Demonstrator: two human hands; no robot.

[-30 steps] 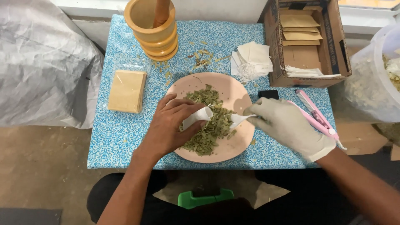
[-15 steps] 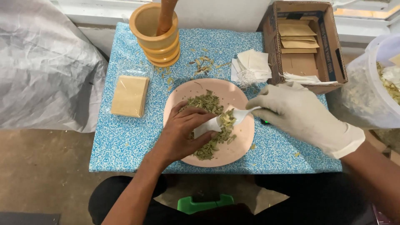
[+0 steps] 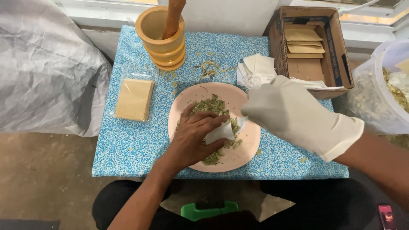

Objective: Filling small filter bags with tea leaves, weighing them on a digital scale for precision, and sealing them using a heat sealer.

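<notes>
A small white paper pouch (image 3: 219,133) is lying on the pink plate (image 3: 238,157), right of the plate's middle, half buried in a heap of dried green leaves (image 3: 208,106) that is spreading across the plate. The bare left hand (image 3: 194,138) is pressing down over the plate from its near side, fingers curled around the pouch and grasping it — palm resting on the leaves. The right hand (image 3: 294,113), wearing a white glove, is reaching in over the plate's right rim; its fingertips are meeting the pouch's right end, but whether they are pinching it or only touching it cannot be told, since the back of the glove is hiding them.

The plate is sitting on a blue speckled table (image 3: 128,145). Behind the plate, a wooden mortar (image 3: 164,40) is standing with a pestle (image 3: 172,17) leaning in it. Left of the plate, a clear bag of tan sachets (image 3: 134,100) is lying flat. Behind the plate's right rim, a loose pile of white pouches (image 3: 257,68) is resting, and beyond it a cardboard box (image 3: 336,47) is holding tan envelopes. Far right of the plate, a clear plastic tub (image 3: 383,93) is holding more dried leaves.
</notes>
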